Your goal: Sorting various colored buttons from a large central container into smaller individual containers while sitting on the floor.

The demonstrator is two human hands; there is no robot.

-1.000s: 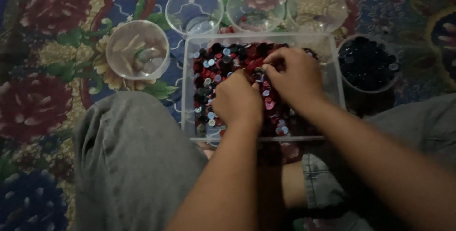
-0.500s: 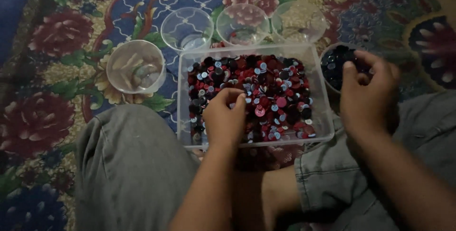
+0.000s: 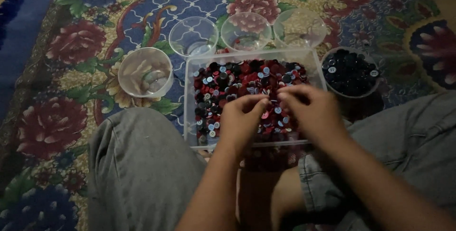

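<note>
A clear rectangular plastic box (image 3: 190, 117) sits on the rug between my knees, filled with mixed red, black and blue buttons (image 3: 237, 76). Both hands are over its near half. My left hand (image 3: 242, 121) is curled, with thumb and forefinger pinched together just above the buttons; whether a button is between them is hidden. My right hand (image 3: 311, 114) reaches in from the right, its fingers stretched down onto the pile. The fingertips of the two hands almost meet.
A round cup of black buttons (image 3: 349, 72) stands right of the box, and a cup of pale buttons (image 3: 145, 72) stands to its left. Three clear cups (image 3: 246, 30) line up behind the box. My grey-trousered knees (image 3: 137, 164) flank the box on a flowered rug (image 3: 61, 117).
My right hand has come back from the cup of black buttons into the box. My left hand stayed over the buttons, shifting slightly forward.
</note>
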